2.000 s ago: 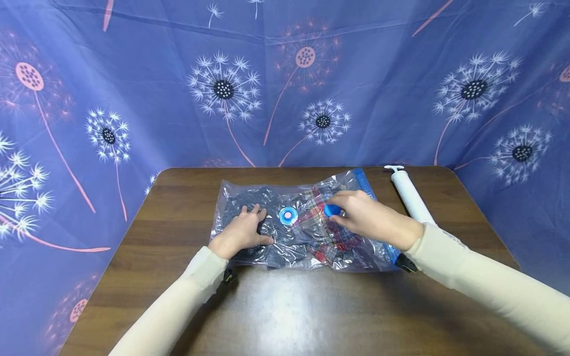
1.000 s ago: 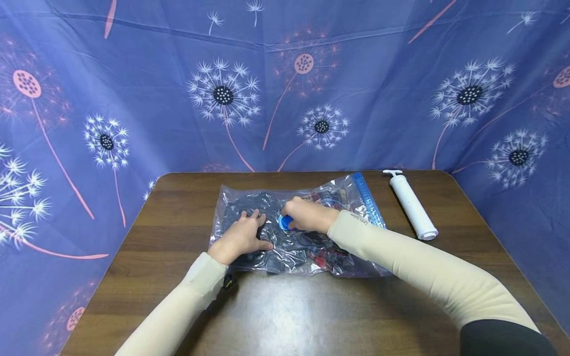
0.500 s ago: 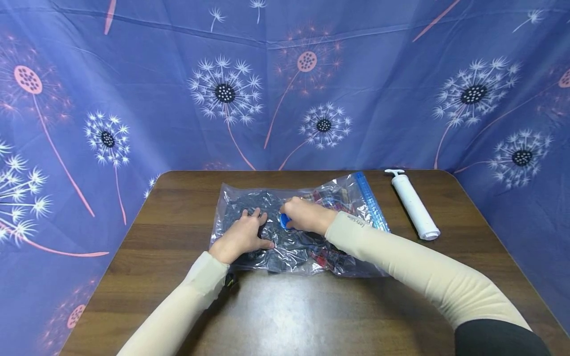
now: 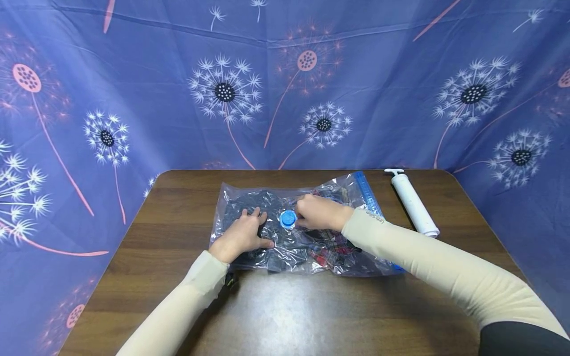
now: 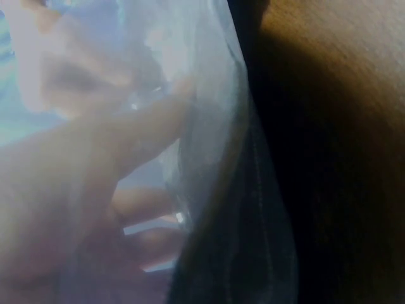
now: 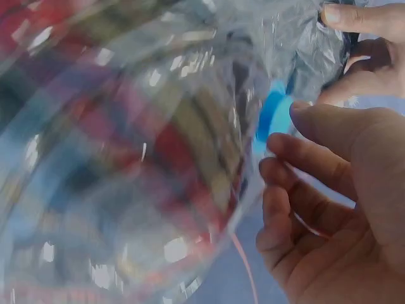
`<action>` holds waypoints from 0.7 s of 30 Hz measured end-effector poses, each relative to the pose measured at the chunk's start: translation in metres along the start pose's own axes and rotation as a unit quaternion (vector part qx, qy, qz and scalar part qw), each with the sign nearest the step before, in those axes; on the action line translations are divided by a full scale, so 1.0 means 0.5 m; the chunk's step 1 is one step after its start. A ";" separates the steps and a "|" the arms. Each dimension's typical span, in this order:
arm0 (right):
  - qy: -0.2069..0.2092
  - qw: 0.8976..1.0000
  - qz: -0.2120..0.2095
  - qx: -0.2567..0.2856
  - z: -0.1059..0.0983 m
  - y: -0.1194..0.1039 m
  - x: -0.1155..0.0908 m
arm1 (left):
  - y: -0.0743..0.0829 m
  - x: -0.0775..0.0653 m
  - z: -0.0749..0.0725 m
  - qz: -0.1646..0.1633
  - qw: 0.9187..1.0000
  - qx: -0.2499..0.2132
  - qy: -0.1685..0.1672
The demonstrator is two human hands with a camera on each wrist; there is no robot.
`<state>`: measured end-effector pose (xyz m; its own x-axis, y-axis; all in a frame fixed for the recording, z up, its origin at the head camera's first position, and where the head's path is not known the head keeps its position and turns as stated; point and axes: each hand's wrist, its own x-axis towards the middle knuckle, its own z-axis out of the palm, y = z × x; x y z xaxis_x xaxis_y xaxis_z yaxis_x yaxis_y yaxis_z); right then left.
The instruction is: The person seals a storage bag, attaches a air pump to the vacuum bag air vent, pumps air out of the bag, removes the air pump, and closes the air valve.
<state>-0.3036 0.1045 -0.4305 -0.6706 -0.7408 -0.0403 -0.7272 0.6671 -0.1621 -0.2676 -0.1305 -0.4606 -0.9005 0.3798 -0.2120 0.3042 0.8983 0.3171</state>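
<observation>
A clear vacuum storage bag (image 4: 285, 257) lies flat with dark clothing in its left part and plaid cloth in its right. My left hand (image 4: 242, 235) rests on the left part, fingers spread. A round blue cap (image 4: 288, 218) sits on the valve in the middle of the bag. Just right of it is my right hand (image 4: 321, 212), fingers loosely curled and fingertips right at the cap's edge. In the right wrist view, the thumb overlaps the blue cap (image 6: 273, 117) and nothing lies between the fingers. Bag plastic covers most of the left wrist view.
A white hand pump (image 4: 414, 205) with a T-shaped handle lies right of the bag on the brown wooden table (image 4: 169, 212). The bag's blue zip edge (image 4: 366, 190) points toward the pump. A blue curtain (image 4: 276, 99) with dandelion prints hangs behind the table.
My right hand brought the blue cap left onto the valve and covered it. Now that hand has shifted slightly right, leaving the cap in full view. My left hand stays in place.
</observation>
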 end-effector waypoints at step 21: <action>-0.019 0.995 0.055 0.076 0.030 0.008 0.061 | -0.004 0.005 0.003 -0.002 1.000 -0.004 -0.004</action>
<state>-0.3245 0.0834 -0.4470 -0.7368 -0.6681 -0.1038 -0.6166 0.7270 -0.3022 -0.2698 -0.1309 -0.4632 -0.8990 0.3782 -0.2208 0.2982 0.8979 0.3238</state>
